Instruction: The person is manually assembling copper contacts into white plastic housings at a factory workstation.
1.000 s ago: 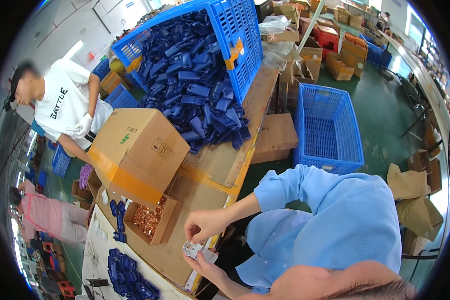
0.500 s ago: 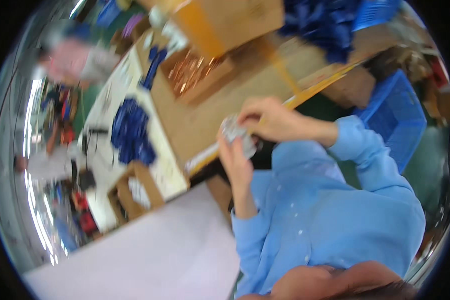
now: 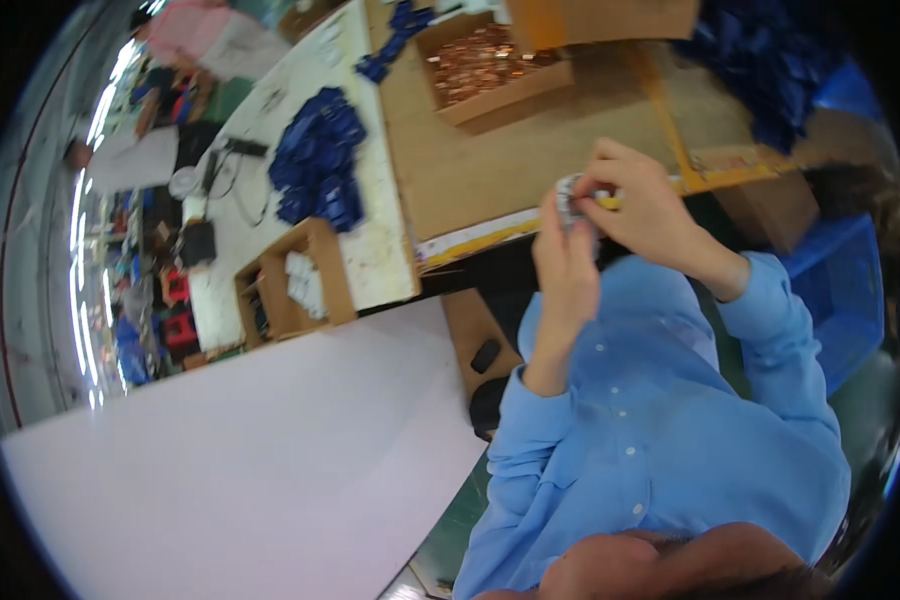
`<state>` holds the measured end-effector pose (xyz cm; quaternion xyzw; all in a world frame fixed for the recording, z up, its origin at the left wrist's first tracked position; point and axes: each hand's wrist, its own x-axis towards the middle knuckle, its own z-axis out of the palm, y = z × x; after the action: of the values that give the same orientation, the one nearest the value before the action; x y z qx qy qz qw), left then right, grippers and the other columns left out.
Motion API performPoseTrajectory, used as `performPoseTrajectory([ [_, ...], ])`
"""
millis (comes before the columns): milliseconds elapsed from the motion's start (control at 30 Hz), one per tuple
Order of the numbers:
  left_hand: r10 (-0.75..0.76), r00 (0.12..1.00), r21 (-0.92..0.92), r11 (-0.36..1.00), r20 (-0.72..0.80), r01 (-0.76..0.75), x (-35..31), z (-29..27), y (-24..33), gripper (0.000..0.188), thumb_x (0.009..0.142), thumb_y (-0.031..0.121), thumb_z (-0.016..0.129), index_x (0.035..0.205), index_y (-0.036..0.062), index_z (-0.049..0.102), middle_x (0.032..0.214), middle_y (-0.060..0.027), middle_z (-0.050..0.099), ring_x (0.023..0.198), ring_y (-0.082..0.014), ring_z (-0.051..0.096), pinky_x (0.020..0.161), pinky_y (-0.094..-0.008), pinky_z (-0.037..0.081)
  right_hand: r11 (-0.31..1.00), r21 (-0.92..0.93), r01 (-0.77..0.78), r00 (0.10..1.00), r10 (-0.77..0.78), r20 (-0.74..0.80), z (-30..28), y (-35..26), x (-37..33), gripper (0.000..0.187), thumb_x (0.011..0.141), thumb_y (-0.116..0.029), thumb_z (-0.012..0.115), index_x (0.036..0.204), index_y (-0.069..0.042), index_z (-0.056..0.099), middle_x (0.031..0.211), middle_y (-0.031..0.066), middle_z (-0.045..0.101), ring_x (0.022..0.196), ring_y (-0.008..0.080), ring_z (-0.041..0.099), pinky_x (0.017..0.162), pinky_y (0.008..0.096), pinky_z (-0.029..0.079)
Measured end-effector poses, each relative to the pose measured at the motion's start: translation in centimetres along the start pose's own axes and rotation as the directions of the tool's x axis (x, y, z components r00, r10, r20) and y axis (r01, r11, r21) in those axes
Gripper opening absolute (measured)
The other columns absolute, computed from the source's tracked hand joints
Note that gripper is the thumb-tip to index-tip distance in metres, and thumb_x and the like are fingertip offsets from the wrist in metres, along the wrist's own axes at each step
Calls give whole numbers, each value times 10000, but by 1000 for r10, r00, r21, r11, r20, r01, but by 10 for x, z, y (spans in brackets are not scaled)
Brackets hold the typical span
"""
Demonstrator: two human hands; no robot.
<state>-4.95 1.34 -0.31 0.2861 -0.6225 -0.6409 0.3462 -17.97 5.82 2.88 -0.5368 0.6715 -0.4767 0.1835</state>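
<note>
Just past the front edge of the workbench, both hands meet around a small whitish-grey piece (image 3: pixel 568 198) whose kind I cannot make out. My left hand (image 3: pixel 568 262) holds it from below and the left, fingers upright and closed along it. Bent in a pinch, the fingers of my right hand (image 3: pixel 638 195) press on its upper right side. The fingers hide much of the piece. A cardboard tray of small copper-coloured metal parts (image 3: pixel 485 65) stands beyond the hands on the brown bench top (image 3: pixel 470 175).
Blue piles lie on the white table (image 3: pixel 375 255) at left (image 3: pixel 318 160) and at far right (image 3: pixel 760 70). A divided cardboard box (image 3: pixel 320 270) holds white pieces. A pale board (image 3: pixel 260 450) spans the lower left; a blue crate (image 3: pixel 840 300) stands right. People are at far left.
The view has turned, and the hands with the piece appear farther right and slightly higher. More of the piece is covered by the fingers now. Both hands keep hold of it.
</note>
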Motion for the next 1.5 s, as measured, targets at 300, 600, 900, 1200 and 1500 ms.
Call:
performPoseTrajectory([
  [300, -30, 998, 86, 996, -50, 34, -6, 4, 3, 293, 983, 122, 419, 1227, -19, 499, 795, -82, 617, 667, -134, 592, 634, -267, 490, 996, 32, -83, 996, 82, 39, -10, -9, 4, 220, 740, -61, 698, 886, -21, 538, 812, 74, 537, 678, 182, 509, 609, 308, 424],
  [600, 146, 983, 247, 962, -113, -115, 1, 6, 7, 226, 981, 137, 451, 1100, -22, 559, 675, -100, 607, 572, -143, 592, 548, -289, 472, 994, 64, -88, 996, 88, 6, -6, -4, -2, 214, 757, -84, 690, 893, -5, 543, 790, 117, 577, 679, 239, 561, 620, 339, 459],
  [900, -11, 996, 84, 996, -88, 19, -2, 5, 3, 252, 1012, 221, 456, 1076, 13, 583, 758, -24, 608, 605, -62, 564, 531, -201, 450, 992, 103, -72, 997, 69, 41, -5, 1, -1, 181, 798, -95, 679, 860, 2, 540, 704, 72, 554, 631, 151, 521, 543, 293, 429],
  [1200, -22, 995, 66, 997, -96, 28, -8, 4, 1, 270, 1008, 214, 450, 1117, 3, 579, 795, -56, 639, 618, -93, 612, 529, -210, 478, 977, 149, -152, 984, 136, 112, -9, 0, 0, 219, 811, -133, 706, 822, -4, 529, 617, 34, 523, 564, 102, 488, 508, 269, 399],
  [1500, -17, 996, 117, 993, -86, 27, -6, 1, 3, 266, 1000, 174, 444, 1101, -24, 591, 784, -69, 648, 613, -100, 617, 549, -226, 500, 993, 46, -112, 986, 105, 133, -12, 0, 6, 228, 763, -125, 712, 773, 3, 524, 609, 61, 541, 557, 133, 514, 507, 291, 409],
])
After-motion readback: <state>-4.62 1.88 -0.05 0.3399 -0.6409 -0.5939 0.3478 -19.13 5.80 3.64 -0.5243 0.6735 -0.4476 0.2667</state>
